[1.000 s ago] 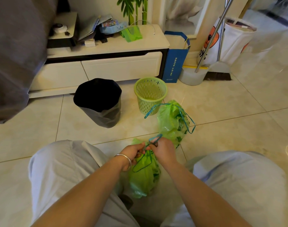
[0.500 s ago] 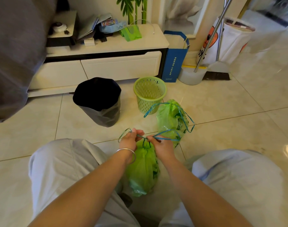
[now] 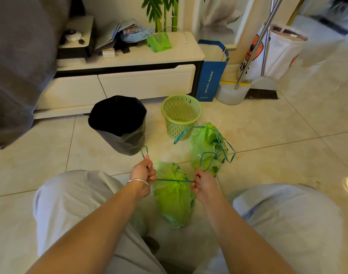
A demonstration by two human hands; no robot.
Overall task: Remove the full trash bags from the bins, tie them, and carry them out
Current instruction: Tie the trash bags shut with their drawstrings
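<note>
A full green trash bag lies on the floor tiles between my knees. Its blue drawstring is stretched taut across the gathered neck. My left hand grips one end of the string, with a loop sticking up above the fist. My right hand grips the other end. A second full green bag stands just beyond, its blue drawstring loops hanging loose. Behind it is a bare green mesh bin, and left of that a bin with a black liner.
A white TV cabinet runs along the back, cluttered on top. A blue paper bag, a white bucket, a broom with metal handle and a white printed bag stand at the back right. My knees flank the bag.
My hands were close together over the bag's neck. They have pulled apart sideways, drawing the blue string tight across the bag's top.
</note>
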